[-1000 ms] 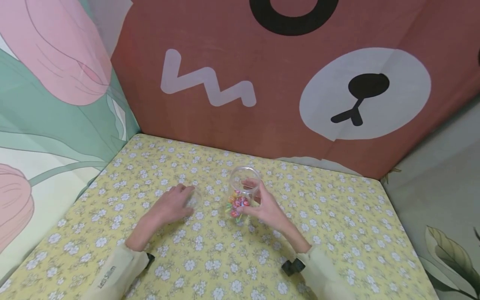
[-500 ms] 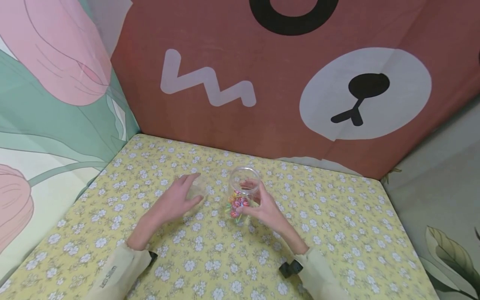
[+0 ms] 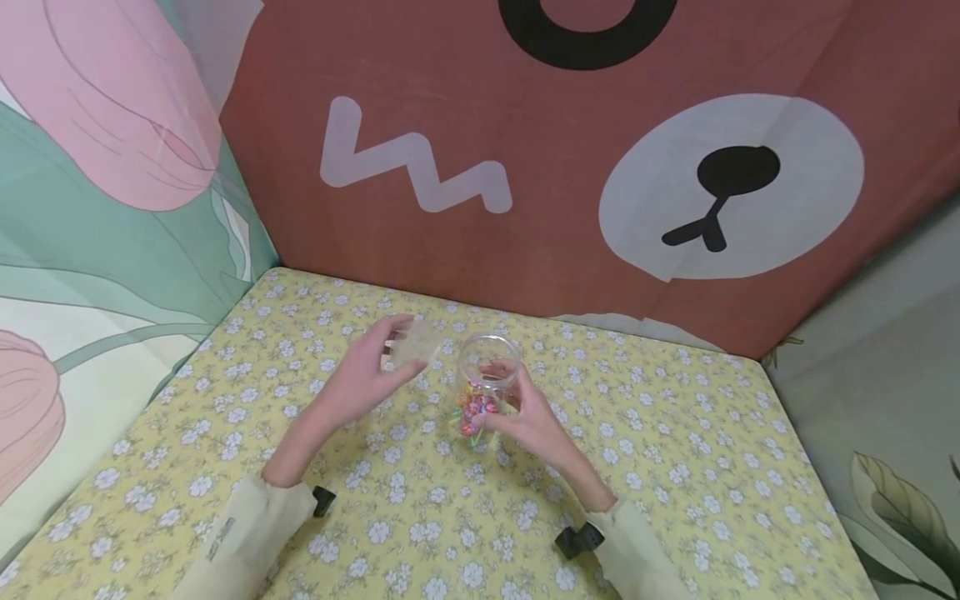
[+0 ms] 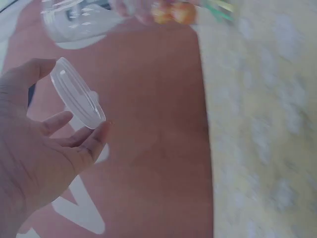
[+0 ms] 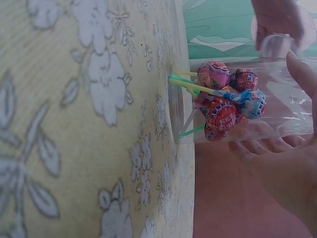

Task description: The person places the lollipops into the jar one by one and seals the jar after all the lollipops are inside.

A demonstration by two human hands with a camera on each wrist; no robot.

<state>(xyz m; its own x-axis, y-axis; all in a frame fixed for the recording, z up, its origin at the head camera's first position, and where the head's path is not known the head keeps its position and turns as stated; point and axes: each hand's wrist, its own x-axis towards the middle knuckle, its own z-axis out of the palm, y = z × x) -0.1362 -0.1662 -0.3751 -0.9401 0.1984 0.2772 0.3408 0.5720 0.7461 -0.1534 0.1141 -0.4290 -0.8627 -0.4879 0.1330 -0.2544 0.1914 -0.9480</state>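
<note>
A clear round lid (image 4: 78,94) is pinched between the thumb and fingertips of my left hand (image 3: 363,371), raised off the table. It stands tilted to the left of a tall clear plastic jar (image 3: 487,360), apart from its rim. The jar is upright on the table, its round mouth uncovered. My right hand (image 3: 528,412) grips the jar around its right side, thumb in front and fingers behind. Several wrapped lollipops (image 5: 223,106) lie in the lower part of the jar, sticks pointing down, with red, pink and blue wrappers.
A yellow cloth with white flowers covers the table (image 3: 427,529). Behind it rises a red-brown printed backdrop (image 3: 555,242), with a leafy green and pink one (image 3: 112,250) on the left. Dark wrist cameras (image 3: 579,540) sit at both sleeves.
My left hand has lifted the lid off the tabletop and carried it up and right toward the jar, tilting it. My right hand and the jar have stayed put.
</note>
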